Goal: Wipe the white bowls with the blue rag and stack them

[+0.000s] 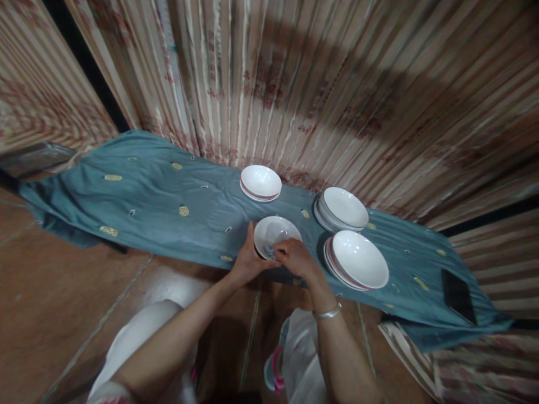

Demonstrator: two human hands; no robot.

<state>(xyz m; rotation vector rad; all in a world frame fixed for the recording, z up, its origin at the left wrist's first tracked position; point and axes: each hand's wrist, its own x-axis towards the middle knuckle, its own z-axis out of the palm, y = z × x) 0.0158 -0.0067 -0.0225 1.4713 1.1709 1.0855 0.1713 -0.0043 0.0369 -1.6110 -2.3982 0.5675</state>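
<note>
Teal cloth [210, 202] covers the counter [147, 216], and the bowl [275, 230] I am handling is close to its near edge. My widest room for moving runs leftward. On my right, the near stack [360, 261] and far stack [344, 207] of dishes stand a short gap away; a smaller stack [261, 182] stands just beyond the bowl. My left hand [247, 261] has its fingers curved partly open around the bowl's left and near sides, holding it. My right hand's [298, 257] fingers bend together inside; what they pinch, I cannot tell.
</note>
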